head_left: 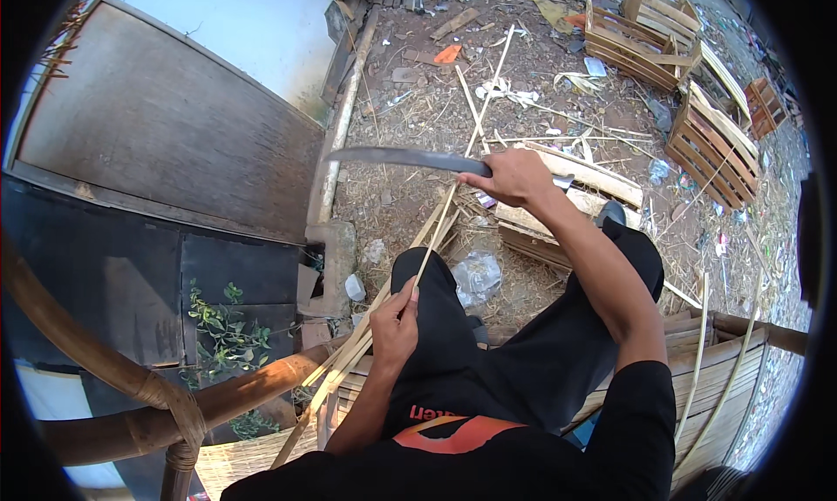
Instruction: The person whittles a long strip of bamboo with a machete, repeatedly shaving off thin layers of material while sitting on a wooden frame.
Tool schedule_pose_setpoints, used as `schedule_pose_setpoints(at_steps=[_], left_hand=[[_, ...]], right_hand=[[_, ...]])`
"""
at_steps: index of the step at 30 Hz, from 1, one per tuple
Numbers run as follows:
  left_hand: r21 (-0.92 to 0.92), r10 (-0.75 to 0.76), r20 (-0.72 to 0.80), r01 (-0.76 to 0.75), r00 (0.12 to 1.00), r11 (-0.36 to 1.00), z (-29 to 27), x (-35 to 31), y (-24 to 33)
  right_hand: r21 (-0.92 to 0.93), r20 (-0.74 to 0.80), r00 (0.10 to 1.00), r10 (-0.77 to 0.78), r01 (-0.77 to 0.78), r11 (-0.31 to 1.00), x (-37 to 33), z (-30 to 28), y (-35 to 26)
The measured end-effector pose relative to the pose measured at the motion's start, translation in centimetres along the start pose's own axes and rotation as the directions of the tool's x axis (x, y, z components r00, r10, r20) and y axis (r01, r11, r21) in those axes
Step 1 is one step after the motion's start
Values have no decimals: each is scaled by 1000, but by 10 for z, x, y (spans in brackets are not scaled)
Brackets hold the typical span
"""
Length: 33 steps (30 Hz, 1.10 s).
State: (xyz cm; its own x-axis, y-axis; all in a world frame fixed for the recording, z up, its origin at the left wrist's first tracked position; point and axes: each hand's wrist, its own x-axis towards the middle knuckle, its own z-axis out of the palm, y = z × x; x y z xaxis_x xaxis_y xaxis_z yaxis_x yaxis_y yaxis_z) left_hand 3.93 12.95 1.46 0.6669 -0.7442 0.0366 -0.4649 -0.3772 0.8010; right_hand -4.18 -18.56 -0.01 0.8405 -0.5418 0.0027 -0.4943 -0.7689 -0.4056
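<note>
My right hand (516,177) is closed round the handle of a long machete (405,157), its grey blade pointing left, roughly level in the picture. Between the thumb and fingers of my left hand (395,327), above my left thigh, is a thin pale bamboo strip (433,239). The strip slants up and away from me to the blade near the machete's handle. Whether the edge touches it I cannot tell. More bamboo strips (349,359) lie beside my left hand, running past my knee.
I sit on a bamboo bench (732,370) with a thick bamboo armrest (235,394) at left. A slatted wooden crate (536,239) stands before my knees. Other crates (711,143) stand at far right. Strips and litter cover the dirt; a clear plastic bag (478,279) lies near my feet.
</note>
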Motion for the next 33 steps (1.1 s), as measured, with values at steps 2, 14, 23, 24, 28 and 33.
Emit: schedule_pose_setpoints(at_steps=[2, 14, 23, 24, 28, 33], left_hand=[[-15, 1, -10, -1, 1000, 1000, -1, -1, -2], [-64, -30, -9, 29, 1000, 998, -11, -4, -1], [-86, -44, -18, 42, 999, 995, -10, -11, 0], [-78, -46, -33, 43, 998, 996, -9, -11, -2], [-39, 0, -10, -1, 1000, 999, -15, -10, -11], [-2, -18, 30, 18, 999, 1000, -18, -18, -6]], right_hand=[[-8, 106, 988, -112, 113, 994, -16, -8, -41], [8, 9, 996, -87, 87, 996, -21, 0, -38], [39, -39, 986, 163, -161, 986, -1, -8, 15], [46, -51, 992, 115, -113, 993, -5, -2, 7], [-121, 65, 977, -202, 208, 971, -25, -4, -37], [73, -22, 940, 340, -338, 938, 11, -12, 30]])
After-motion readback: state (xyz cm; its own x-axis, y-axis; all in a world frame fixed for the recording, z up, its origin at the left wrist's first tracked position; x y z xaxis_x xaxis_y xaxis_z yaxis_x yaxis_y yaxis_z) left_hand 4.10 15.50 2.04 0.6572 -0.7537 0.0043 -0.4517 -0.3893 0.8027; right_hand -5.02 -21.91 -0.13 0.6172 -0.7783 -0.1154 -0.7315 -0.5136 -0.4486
